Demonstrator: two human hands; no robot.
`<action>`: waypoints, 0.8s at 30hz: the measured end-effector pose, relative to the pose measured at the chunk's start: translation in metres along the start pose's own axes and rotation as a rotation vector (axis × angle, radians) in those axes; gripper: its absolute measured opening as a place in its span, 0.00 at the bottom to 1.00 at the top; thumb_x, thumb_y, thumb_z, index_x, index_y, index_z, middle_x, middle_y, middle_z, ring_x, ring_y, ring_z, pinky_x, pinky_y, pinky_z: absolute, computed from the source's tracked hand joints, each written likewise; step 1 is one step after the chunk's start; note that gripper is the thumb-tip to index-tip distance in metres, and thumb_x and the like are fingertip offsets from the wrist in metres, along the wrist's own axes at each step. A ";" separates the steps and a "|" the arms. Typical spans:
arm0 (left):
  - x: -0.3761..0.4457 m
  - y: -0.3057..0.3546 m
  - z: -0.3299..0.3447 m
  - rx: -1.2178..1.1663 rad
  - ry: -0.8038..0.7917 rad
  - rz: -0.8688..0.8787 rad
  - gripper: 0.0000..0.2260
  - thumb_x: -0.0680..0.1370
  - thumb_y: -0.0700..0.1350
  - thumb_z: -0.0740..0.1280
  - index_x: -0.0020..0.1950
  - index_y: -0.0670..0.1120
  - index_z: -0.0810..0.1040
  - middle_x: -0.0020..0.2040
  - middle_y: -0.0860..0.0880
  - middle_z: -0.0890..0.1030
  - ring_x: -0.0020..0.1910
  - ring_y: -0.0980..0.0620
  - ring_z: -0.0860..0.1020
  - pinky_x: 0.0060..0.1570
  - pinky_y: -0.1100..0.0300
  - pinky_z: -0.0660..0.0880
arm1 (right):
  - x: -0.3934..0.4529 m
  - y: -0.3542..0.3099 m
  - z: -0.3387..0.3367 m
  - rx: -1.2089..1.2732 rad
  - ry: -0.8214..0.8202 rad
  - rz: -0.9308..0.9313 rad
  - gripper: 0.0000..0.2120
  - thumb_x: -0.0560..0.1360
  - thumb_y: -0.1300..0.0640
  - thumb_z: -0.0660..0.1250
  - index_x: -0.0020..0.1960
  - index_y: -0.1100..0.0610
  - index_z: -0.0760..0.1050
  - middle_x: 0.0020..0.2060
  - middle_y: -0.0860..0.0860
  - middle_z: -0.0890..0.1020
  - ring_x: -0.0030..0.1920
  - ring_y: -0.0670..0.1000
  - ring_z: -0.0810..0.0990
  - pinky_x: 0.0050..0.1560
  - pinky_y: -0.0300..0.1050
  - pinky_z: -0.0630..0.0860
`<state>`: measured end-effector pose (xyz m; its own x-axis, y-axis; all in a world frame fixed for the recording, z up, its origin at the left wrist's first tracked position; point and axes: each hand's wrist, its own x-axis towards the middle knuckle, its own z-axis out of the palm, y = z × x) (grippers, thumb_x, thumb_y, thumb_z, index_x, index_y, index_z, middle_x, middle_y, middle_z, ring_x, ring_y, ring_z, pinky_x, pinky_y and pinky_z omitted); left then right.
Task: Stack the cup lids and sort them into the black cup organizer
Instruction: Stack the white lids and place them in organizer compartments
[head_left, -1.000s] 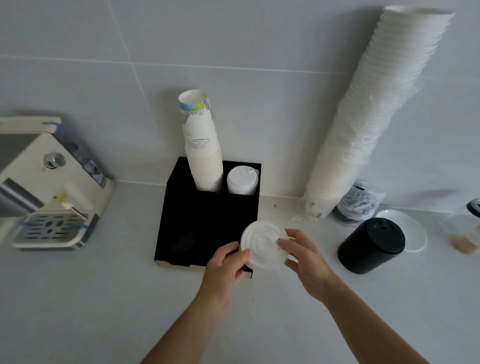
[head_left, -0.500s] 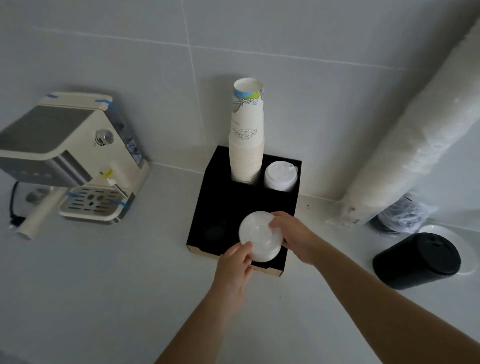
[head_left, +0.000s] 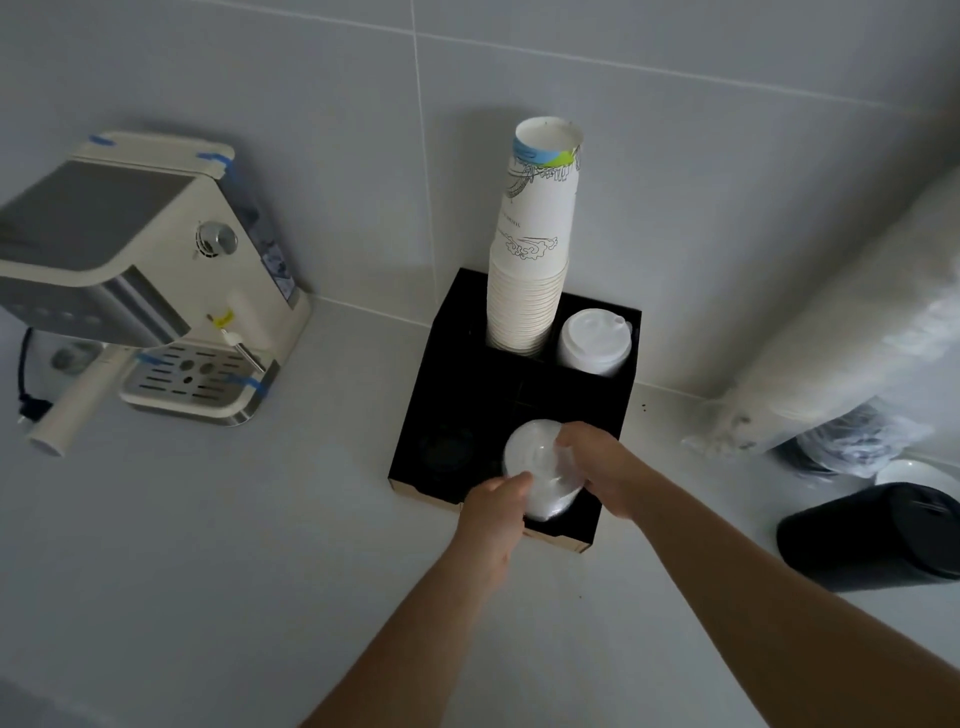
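Now: left hand (head_left: 493, 512) and right hand (head_left: 597, 467) each grip the lid stack (head_left: 537, 470) by its rim | stack sits over the organizer (head_left: 613, 395) front-right slot | step: seating lids | next: lower straight, then let go | behind: paper cups (head_left: 530, 270), white lids (head_left: 595, 340)

Dim, flat grey light; soft shadows; wide-angle edge distortion; slight blur.
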<state>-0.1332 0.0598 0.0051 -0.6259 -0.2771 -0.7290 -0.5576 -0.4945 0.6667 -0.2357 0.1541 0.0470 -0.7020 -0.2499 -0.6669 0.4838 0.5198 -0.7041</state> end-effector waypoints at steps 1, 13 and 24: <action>0.001 0.001 0.002 0.037 0.005 -0.006 0.15 0.72 0.51 0.67 0.54 0.44 0.78 0.55 0.45 0.80 0.54 0.50 0.77 0.58 0.56 0.72 | 0.001 0.001 0.000 -0.068 -0.001 -0.011 0.17 0.74 0.60 0.60 0.61 0.55 0.75 0.55 0.56 0.79 0.58 0.58 0.77 0.63 0.55 0.74; 0.017 0.005 0.005 0.184 0.048 -0.010 0.12 0.67 0.49 0.64 0.43 0.41 0.74 0.44 0.43 0.74 0.45 0.49 0.72 0.51 0.55 0.71 | -0.021 -0.003 -0.012 -0.679 0.159 -0.216 0.24 0.77 0.55 0.61 0.73 0.52 0.68 0.67 0.54 0.76 0.65 0.57 0.75 0.62 0.46 0.72; 0.025 0.011 0.010 0.295 0.045 0.011 0.14 0.68 0.46 0.64 0.49 0.39 0.78 0.46 0.45 0.76 0.45 0.50 0.74 0.55 0.53 0.75 | -0.040 0.007 -0.027 -0.290 0.097 -0.080 0.14 0.76 0.56 0.60 0.48 0.69 0.73 0.38 0.55 0.71 0.38 0.51 0.69 0.41 0.46 0.66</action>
<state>-0.1608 0.0557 -0.0039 -0.6115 -0.3206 -0.7234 -0.6895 -0.2328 0.6859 -0.2188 0.1902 0.0751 -0.7852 -0.2271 -0.5761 0.2661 0.7163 -0.6451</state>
